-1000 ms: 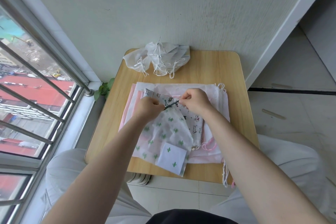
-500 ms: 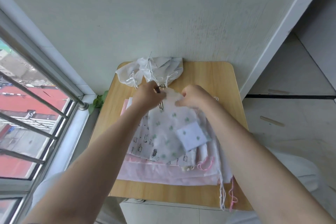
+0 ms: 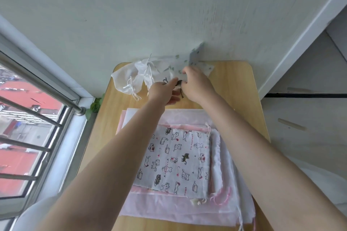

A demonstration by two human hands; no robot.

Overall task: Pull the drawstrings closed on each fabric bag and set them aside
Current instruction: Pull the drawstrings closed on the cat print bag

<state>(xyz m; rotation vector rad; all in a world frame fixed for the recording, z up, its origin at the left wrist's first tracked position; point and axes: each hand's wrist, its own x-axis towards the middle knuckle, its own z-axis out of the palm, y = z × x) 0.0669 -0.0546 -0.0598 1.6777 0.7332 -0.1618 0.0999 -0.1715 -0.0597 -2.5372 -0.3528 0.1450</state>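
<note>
The cactus-print bag [image 3: 195,63] is gripped at its gathered neck by both the left hand [image 3: 163,90] and right hand [image 3: 194,83], fingers curled, at the table's [image 3: 238,88] far edge; the white bags [image 3: 139,75] lie just left.

Single head-worn view, looking forward and steeply down, close over wooden table [image 3: 234,88], wall [image 3: 150,15] directly ahead

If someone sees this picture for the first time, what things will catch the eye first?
Both hands, the left hand and the right hand, meet at the table's far edge, holding the cactus-print bag by the wall. Beside them lies a pile of white drawstring bags. Nearer, the cat-print bag tops a pink and white stack.
</note>
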